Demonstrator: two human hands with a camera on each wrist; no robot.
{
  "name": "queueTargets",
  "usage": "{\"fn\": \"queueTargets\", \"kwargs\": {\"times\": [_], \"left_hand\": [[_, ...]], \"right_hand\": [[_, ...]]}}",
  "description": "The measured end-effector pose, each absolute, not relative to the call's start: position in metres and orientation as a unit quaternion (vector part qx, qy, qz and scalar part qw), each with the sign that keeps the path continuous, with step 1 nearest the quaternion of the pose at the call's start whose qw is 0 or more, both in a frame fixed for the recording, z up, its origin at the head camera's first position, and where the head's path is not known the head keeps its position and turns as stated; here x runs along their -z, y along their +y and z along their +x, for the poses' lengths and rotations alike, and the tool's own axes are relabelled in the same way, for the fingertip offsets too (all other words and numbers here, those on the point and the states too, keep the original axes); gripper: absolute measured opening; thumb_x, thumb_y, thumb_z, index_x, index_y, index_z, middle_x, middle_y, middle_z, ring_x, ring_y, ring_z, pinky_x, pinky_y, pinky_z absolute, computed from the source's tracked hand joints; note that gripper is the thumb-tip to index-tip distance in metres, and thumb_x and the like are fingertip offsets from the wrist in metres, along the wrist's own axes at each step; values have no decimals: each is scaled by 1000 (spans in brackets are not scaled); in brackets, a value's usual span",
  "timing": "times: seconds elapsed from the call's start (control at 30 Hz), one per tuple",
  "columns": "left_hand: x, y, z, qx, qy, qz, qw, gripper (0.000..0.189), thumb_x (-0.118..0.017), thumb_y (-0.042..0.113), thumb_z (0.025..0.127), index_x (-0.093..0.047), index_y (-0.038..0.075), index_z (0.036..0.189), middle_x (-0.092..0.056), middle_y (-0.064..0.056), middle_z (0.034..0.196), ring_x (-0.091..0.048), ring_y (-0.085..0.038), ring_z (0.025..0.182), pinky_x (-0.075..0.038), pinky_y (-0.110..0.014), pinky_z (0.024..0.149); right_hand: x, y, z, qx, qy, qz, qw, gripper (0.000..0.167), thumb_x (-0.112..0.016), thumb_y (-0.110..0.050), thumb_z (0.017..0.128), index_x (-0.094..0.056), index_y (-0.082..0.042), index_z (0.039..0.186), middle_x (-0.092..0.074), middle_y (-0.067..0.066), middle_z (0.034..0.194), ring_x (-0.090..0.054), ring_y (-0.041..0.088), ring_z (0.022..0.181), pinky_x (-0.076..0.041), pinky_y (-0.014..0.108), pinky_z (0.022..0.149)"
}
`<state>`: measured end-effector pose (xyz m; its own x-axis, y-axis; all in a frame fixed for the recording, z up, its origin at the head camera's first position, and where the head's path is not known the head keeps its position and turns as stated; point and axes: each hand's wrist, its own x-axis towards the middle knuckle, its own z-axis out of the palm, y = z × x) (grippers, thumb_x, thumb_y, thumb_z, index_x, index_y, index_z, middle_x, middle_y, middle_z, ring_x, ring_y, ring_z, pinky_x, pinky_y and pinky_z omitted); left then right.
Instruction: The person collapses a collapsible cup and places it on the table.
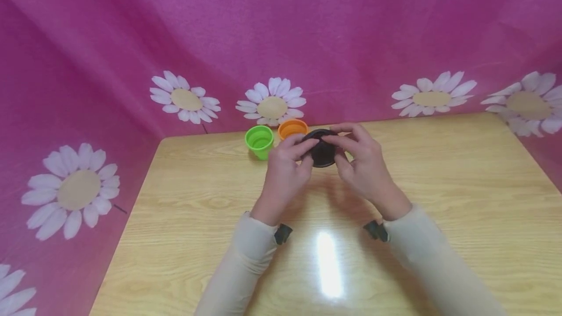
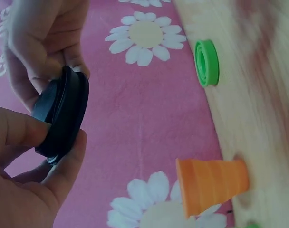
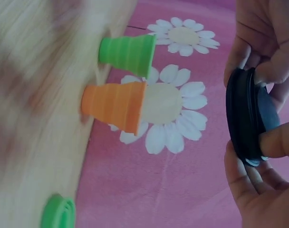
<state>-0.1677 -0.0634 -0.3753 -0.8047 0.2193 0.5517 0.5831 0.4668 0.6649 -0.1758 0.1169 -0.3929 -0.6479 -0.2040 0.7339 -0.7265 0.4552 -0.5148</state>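
A black collapsible cup, folded flat into a disc, is held above the table between both hands. My left hand grips its left edge, fingers on top and thumb below. On the opposite edge, my right hand pinches it in much the same way. Seen from the left wrist, the disc stands side-on with its stacked rings pressed together. Behind the hands, an expanded orange cup stands upright beside an expanded green cup.
A flattened green cup lies on the table to the right of the orange one, mostly hidden by my right hand in the head view. Pink cloth with daisies hangs along the back edge of the wooden table.
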Motion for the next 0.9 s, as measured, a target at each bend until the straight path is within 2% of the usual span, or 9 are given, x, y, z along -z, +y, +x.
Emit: {"fn": "queueTargets", "kwargs": {"times": [0.1, 0.13, 0.27, 0.33, 0.37, 0.53, 0.63, 0.77, 0.9], "left_hand": [[375, -64, -167, 477, -832, -225, 173, 31, -62, -10, 88, -74, -2, 115, -69, -16, 113, -66, -28, 103, -57, -27, 88], [376, -65, -168, 510, -819, -215, 149, 30, -63, -10, 89, -74, -2, 115, -69, -16, 114, -66, -26, 103, -58, -27, 87], [380, -75, -172, 738, -662, -126, -4, 35, -63, -16, 88, -70, -4, 120, -71, -15, 113, -68, -23, 100, -60, -31, 84], [381, -80, -174, 815, -573, -76, -50, 39, -64, -20, 86, -68, -6, 122, -71, -17, 111, -69, -25, 97, -60, -35, 83], [382, -82, -175, 836, -542, -56, -64, 41, -63, -21, 86, -66, -6, 125, -71, -17, 109, -70, -25, 96, -60, -37, 83], [382, -83, -177, 830, -551, -37, -79, 50, -67, -16, 87, -60, -3, 135, -72, -19, 107, -72, -22, 94, -59, -37, 86], [382, -82, -180, 822, -564, -17, -84, 48, -69, -8, 90, -59, -1, 137, -72, -19, 109, -73, -23, 93, -59, -38, 88], [385, -82, -185, 820, -561, 30, -105, 33, -67, 12, 98, -65, -5, 126, -74, -18, 97, -74, -26, 82, -61, -41, 79], [389, -83, -187, 810, -564, 55, -155, 40, -61, 28, 102, -67, -7, 121, -73, -19, 83, -74, -28, 71, -61, -45, 74]], "right_hand": [[391, 118, -174, -420, -805, 294, 297, 33, -60, 18, 83, -76, 3, 107, -63, 19, 116, -66, 23, 83, -52, 26, 63], [390, 120, -174, -461, -798, 286, 262, 32, -60, 17, 83, -76, 3, 108, -64, 16, 116, -67, 21, 85, -54, 25, 65], [386, 129, -175, -727, -652, 202, 68, 35, -60, 21, 87, -76, 0, 110, -72, 9, 109, -69, 19, 93, -60, 27, 77], [385, 132, -176, -808, -570, 149, 13, 39, -61, 24, 85, -76, -1, 111, -74, 8, 106, -71, 19, 94, -61, 33, 80], [385, 133, -176, -819, -557, 140, 5, 39, -62, 24, 85, -76, -1, 112, -74, 9, 105, -71, 20, 93, -61, 34, 80], [384, 133, -177, -767, -629, 123, 40, 36, -68, 18, 84, -69, 7, 119, -75, 3, 105, -72, 16, 91, -60, 32, 82], [383, 132, -175, -745, -655, 111, 62, 37, -68, 17, 85, -66, 11, 121, -74, 2, 106, -72, 14, 87, -60, 29, 82], [383, 131, -175, -731, -666, 118, 90, 38, -69, 17, 85, -64, 12, 122, -74, 3, 108, -73, 14, 86, -59, 28, 83], [384, 129, -177, -707, -684, 128, 121, 38, -70, 18, 84, -67, 10, 121, -74, 7, 108, -73, 13, 86, -60, 27, 81]]}}
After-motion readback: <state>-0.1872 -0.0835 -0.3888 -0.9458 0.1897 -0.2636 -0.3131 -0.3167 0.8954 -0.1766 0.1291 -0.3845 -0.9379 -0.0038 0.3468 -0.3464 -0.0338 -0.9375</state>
